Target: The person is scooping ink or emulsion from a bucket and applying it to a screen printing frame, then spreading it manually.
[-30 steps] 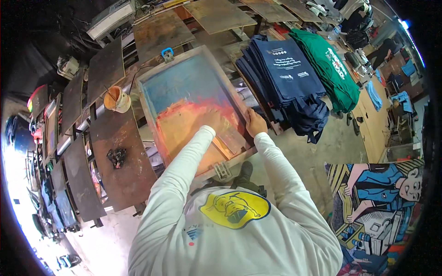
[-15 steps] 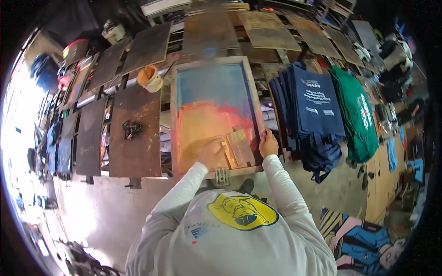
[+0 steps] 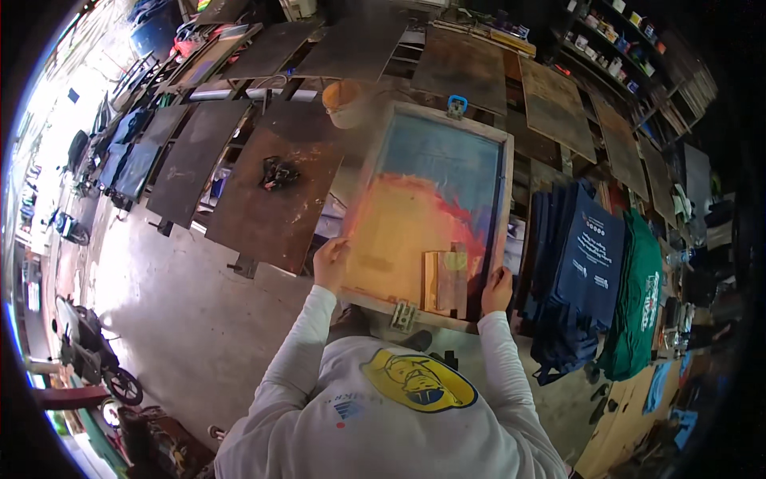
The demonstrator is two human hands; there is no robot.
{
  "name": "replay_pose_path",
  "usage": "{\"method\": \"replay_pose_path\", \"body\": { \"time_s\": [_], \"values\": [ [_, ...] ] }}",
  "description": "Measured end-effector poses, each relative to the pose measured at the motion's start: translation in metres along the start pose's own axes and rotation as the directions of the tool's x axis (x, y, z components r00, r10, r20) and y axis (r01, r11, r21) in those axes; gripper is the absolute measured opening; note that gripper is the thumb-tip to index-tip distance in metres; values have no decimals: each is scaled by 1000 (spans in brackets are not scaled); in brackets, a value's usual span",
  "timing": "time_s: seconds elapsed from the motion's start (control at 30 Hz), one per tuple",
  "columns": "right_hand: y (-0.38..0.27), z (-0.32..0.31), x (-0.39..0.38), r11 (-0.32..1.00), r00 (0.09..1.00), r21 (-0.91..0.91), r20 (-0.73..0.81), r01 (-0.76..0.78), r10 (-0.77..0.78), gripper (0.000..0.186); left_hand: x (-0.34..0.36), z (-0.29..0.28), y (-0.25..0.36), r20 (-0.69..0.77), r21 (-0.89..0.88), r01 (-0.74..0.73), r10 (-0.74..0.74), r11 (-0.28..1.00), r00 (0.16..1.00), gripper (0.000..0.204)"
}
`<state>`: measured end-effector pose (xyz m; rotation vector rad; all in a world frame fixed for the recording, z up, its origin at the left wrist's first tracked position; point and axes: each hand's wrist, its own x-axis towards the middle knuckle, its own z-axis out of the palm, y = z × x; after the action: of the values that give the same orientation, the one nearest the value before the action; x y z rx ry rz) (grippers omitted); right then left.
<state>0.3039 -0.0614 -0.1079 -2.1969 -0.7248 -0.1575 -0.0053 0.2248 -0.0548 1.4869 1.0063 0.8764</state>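
Observation:
A wooden screen-printing frame (image 3: 503,176) holds mesh smeared blue, red and yellow. My left hand (image 3: 330,259) grips its lower left edge. My right hand (image 3: 498,287) grips its right edge near the lower corner. A squeegee (image 3: 447,279) lies on the lower right of the mesh, apart from both hands. A metal clamp (image 3: 403,317) is on the near edge, and a clamp with a blue handle (image 3: 456,108) is on the far edge.
An orange-stained bucket (image 3: 345,104) stands behind the frame's left side. A crumpled black lump (image 3: 279,172) rests on the left board (image 3: 267,223). Stacked navy bags (image 3: 570,279) and green fabric (image 3: 630,295) lie right. A motorbike (image 3: 96,351) stands lower left.
My left hand has left the squeegee area inside the screen for the frame's left edge. My right hand stays on the right edge. The camera view has swung, shifting the surroundings.

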Motion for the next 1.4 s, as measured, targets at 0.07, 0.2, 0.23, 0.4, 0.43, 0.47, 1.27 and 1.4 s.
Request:
{"method": "replay_pose_path", "body": {
  "time_s": [0.07,0.2,0.23,0.4,0.43,0.47,1.27,1.4],
  "values": [
    [0,2,0,997,998,-80,-67,0,-5,18,27,-3,-4,39,-26,15,-14,1000,999,15],
    [-3,1,-5,973,992,-230,-126,-13,-16,18,89,-12,-15,156,-15,-103,104,995,982,13],
    [-5,0,-7,973,987,-232,-157,-13,-25,18,105,-15,-18,188,-6,-108,107,994,976,13],
    [-38,-3,-23,936,879,47,-329,-349,345,19,192,-29,-36,237,-16,-194,192,981,952,16],
    [-52,-5,-29,937,868,155,-352,-314,350,19,207,-29,-41,195,59,-204,189,977,962,21],
    [-68,1,-32,893,828,288,-355,-345,434,18,224,-28,-46,166,59,-194,182,979,969,21],
    [-222,-20,-88,856,855,383,-246,-346,456,12,377,32,-4,-55,-28,-285,283,958,958,89],
    [-243,-22,-60,856,888,421,-207,-299,411,14,287,7,26,170,229,-524,496,821,852,87]
  ]
}}
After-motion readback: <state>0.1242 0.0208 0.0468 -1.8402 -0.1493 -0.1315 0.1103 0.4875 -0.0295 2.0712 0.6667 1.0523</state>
